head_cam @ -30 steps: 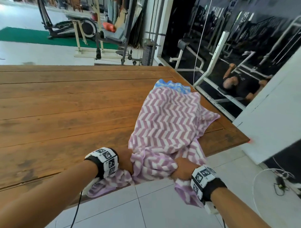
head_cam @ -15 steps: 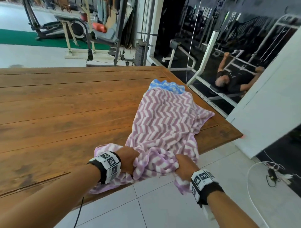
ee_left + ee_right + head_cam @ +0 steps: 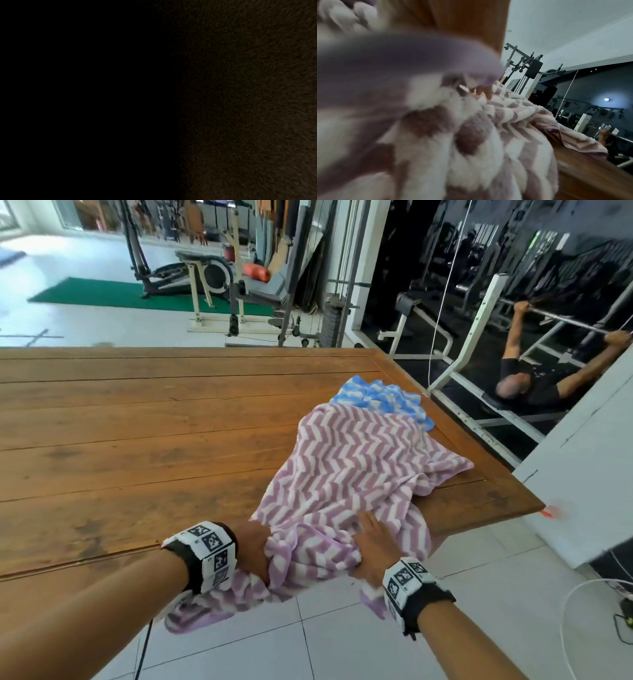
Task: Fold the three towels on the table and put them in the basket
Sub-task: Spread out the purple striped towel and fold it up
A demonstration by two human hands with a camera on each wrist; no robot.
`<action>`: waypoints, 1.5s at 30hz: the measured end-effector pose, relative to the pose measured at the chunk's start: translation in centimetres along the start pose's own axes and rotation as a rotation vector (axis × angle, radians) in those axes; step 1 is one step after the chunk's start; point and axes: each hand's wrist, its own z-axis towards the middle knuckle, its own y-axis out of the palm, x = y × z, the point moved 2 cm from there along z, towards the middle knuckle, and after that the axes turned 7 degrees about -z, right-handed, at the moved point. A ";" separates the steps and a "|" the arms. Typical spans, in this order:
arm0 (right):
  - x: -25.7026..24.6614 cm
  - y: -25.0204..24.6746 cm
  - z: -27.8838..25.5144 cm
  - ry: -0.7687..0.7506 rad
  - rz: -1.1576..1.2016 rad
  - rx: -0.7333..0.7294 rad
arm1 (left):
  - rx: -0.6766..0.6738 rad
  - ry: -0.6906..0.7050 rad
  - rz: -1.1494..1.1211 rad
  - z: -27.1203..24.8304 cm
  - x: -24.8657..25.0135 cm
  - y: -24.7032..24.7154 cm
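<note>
A purple-and-white chevron towel [image 3: 352, 474] lies crumpled at the right end of the wooden table [image 3: 137, 440], its near edge hanging over the table's front. A blue-and-white towel [image 3: 380, 398] pokes out from under its far side. My left hand [image 3: 253, 553] grips a bunched fold at the near edge, fingers buried in cloth. My right hand [image 3: 371, 537] lies on top of the purple towel [image 3: 496, 135] with fingers [image 3: 485, 93] stretched forward. A corner hangs below that wrist. The left wrist view is dark. No basket or third towel shows.
The table's right corner [image 3: 534, 505] is close by the towel, with white tiled floor [image 3: 342, 645] below and a white panel [image 3: 582, 474] to the right. Gym machines [image 3: 205, 278] stand beyond the table. A person lies on a bench [image 3: 527, 385] at the far right.
Both hands have moved forward over the table's near edge with the purple towel. The right hand, earlier clenched on a fold, now has its fingers spread flat on the cloth.
</note>
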 end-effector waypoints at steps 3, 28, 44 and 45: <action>-0.2 0.2 0.0 -0.014 0.206 0.048 | 0.068 -0.028 0.104 -0.9 0.0 1.3; -7.4 -25.2 1.6 -0.271 0.326 0.716 | 1.292 -0.363 -0.129 -17.9 -5.3 -15.5; -31.6 -42.2 -0.7 -0.742 0.630 0.858 | 1.656 0.028 -0.453 -40.6 -22.5 -19.3; -33.0 -42.6 -0.7 -0.754 0.649 0.822 | 1.630 0.094 -0.472 -41.5 -23.8 -19.2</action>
